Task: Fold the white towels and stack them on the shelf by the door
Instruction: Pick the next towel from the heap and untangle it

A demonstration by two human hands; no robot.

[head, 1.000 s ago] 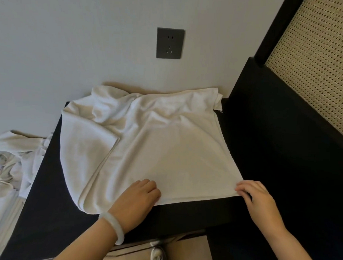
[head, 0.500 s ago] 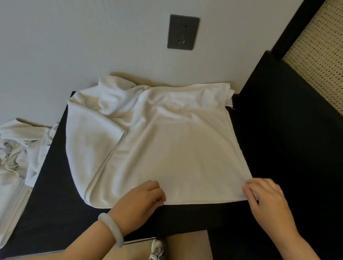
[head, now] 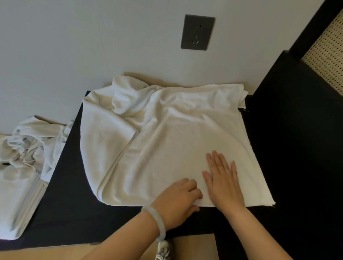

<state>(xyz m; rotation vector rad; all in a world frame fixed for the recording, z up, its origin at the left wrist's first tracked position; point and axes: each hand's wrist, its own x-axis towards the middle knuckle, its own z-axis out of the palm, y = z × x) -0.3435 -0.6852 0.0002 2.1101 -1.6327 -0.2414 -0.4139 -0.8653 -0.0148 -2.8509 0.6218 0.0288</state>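
Working the rig remotely, I see my left hand [head: 181,200], a pale bangle [head: 156,221] at its wrist, curl its fingers on the near hem of a white cloth towel [head: 166,145] and pinch it. My right hand [head: 223,180] lies flat just beside it, fingers straight and slightly spread on the cloth.

The towel is spread over a black flat tabletop [head: 66,213]. Its near hem runs just inside the front edge, under both wrists, and ends in a corner right of my right hand. Beyond my fingertips the far end bunches against the pale wall [head: 72,39].

Left of my left hand a strip of bare black top lies open. Past it sits a crumpled heap of white towels [head: 24,154]. Above my fingertips hangs a dark grey socket plate [head: 197,32] showing pin slots.
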